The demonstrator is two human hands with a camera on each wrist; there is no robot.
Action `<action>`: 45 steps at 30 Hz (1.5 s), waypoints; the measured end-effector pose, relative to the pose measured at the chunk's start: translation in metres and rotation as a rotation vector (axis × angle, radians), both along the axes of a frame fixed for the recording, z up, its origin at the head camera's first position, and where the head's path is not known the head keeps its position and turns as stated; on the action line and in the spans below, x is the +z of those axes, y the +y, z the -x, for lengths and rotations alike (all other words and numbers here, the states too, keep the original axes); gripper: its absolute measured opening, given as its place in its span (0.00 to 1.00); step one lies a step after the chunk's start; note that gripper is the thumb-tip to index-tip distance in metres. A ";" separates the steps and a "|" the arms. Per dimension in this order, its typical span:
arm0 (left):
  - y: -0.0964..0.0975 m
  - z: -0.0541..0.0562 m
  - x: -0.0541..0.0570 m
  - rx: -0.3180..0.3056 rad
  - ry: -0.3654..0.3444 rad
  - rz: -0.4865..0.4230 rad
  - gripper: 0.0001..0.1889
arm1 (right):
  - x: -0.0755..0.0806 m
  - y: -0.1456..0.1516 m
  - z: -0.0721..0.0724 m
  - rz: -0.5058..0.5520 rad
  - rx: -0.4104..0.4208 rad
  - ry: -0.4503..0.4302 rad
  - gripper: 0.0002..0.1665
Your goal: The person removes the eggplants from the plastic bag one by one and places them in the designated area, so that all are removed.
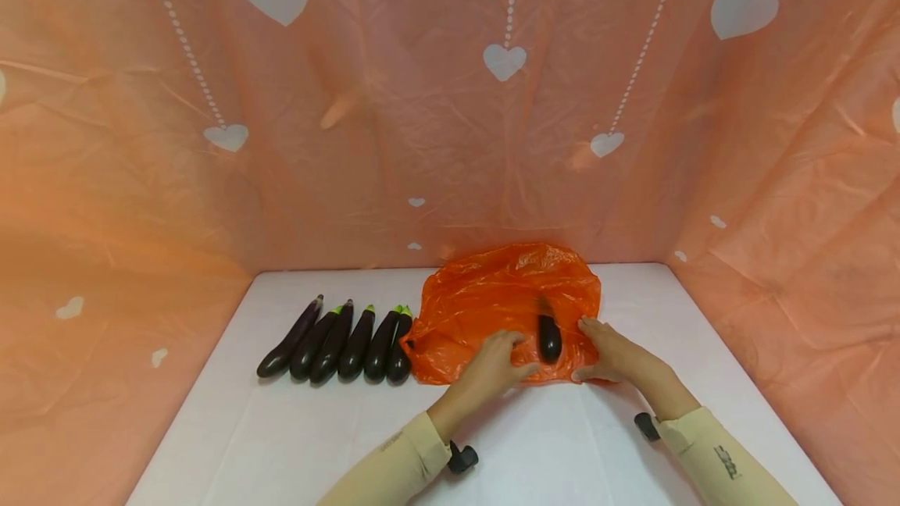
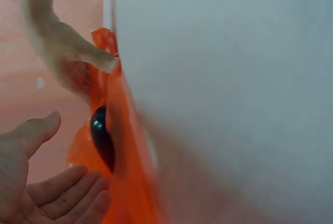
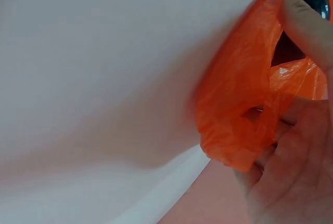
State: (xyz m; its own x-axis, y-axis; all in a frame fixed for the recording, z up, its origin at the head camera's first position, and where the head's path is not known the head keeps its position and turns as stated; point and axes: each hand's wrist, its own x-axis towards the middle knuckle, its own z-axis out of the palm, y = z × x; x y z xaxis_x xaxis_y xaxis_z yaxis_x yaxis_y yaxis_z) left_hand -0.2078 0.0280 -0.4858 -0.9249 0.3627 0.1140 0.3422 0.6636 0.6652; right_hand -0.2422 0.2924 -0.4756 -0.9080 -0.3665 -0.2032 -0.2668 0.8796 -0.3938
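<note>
An orange plastic bag point(image 1: 485, 295) lies spread on the white table. A single dark eggplant point(image 1: 550, 340) is at the bag between the two hands, its upper end blurred in the head view. Just left of that eggplant is my left hand point(image 1: 494, 364), fingers spread and holding nothing; the left wrist view has its thumb and fingers apart beside the eggplant point(image 2: 102, 135). On the other side, my right hand point(image 1: 617, 354) grips the bag's right edge, thumb on the near side. Some of its fingers are hidden behind the orange film point(image 3: 234, 109) in the right wrist view.
Several eggplants point(image 1: 356, 346) lie side by side left of the bag, stems toward the back. The rightmost one touches the bag's left edge in view. Pink-orange sheeting point(image 1: 450, 178) with white hearts rises behind the white table point(image 1: 281, 443) and along both sides.
</note>
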 end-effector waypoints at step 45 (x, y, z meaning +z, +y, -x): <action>0.055 0.022 -0.013 0.158 0.047 0.083 0.23 | 0.000 0.000 0.000 -0.012 0.009 0.004 0.63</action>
